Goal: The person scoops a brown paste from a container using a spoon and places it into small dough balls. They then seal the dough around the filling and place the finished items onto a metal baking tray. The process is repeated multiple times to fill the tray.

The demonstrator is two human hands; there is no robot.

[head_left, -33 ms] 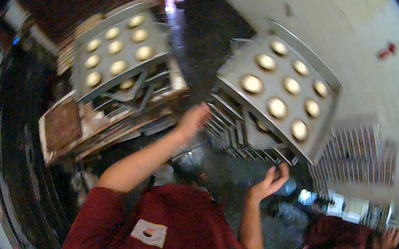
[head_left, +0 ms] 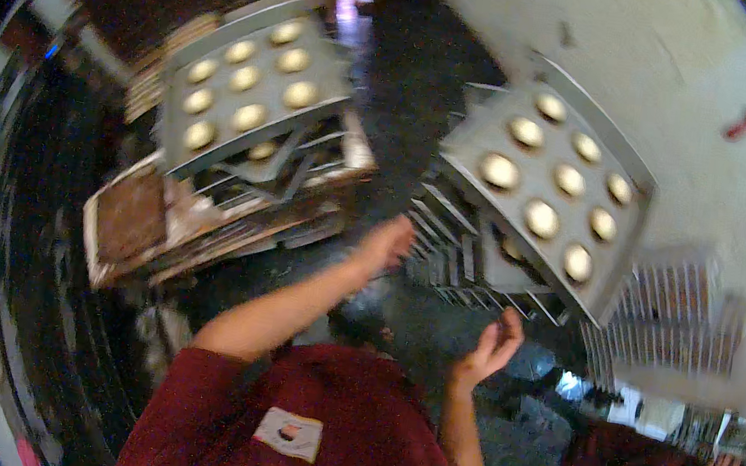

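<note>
Left hand (head_left: 386, 244) and right hand (head_left: 487, 351) at the near side of the metal rack (head_left: 468, 261).
Your left hand is near the rack's left corner; its fingers are blurred, so you cannot tell whether they are apart or together. Your right hand is palm-up just below the front edge, thumb and fingers apart, holding nothing visible (contact with the rack cannot be confirmed for either hand). The upper tray (head_left: 547, 157) sits at the top of the rack, ahead of your right hand, and carries nine pale rounds (head_left: 569, 180) in spaced rows. To your left, a second tray (head_left: 269, 90) carries nine more, beside a wooden table (head_left: 93, 241). Another person (head_left: 619, 464) is at lower right.
</note>
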